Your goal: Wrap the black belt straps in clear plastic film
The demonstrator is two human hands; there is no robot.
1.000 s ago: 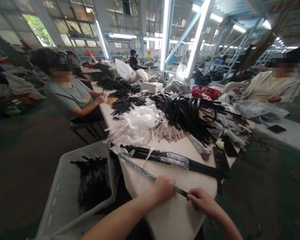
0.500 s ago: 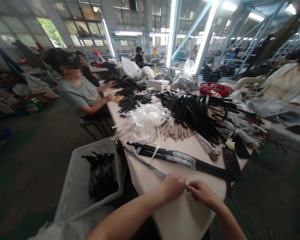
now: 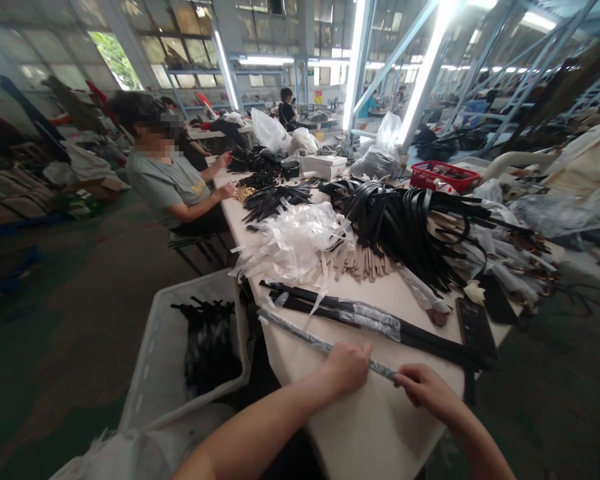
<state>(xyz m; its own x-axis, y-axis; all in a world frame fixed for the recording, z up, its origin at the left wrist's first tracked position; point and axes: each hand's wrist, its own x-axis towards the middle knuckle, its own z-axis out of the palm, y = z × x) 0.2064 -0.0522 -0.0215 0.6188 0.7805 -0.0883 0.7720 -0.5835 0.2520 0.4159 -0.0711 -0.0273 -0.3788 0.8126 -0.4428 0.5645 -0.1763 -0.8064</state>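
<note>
A long dark strap (image 3: pixel 295 329) in a clear plastic wrap lies slantwise across the near end of the table. My left hand (image 3: pixel 349 368) is closed around its middle stretch. The fingers of my right hand (image 3: pixel 423 387) pinch its right end, with a short wrapped piece showing between the two hands. Just beyond lie several black straps (image 3: pixel 425 339), bundled with clear wrap around their middle. Whether the strap's end sticks out inside my right hand is hidden.
White plastic strips (image 3: pixel 300 243) and a heap of black straps (image 3: pixel 405 223) cover the table (image 3: pixel 380 427) farther back. A white bin (image 3: pixel 147 347) with black pieces stands at left. A phone (image 3: pixel 475 327) lies at right. A co-worker (image 3: pixel 170 180) sits at the left side.
My right hand has moved right, away from my left hand, so more of the wrapped strap shows between them. The strap looks straighter. The whole view has shifted slightly.
</note>
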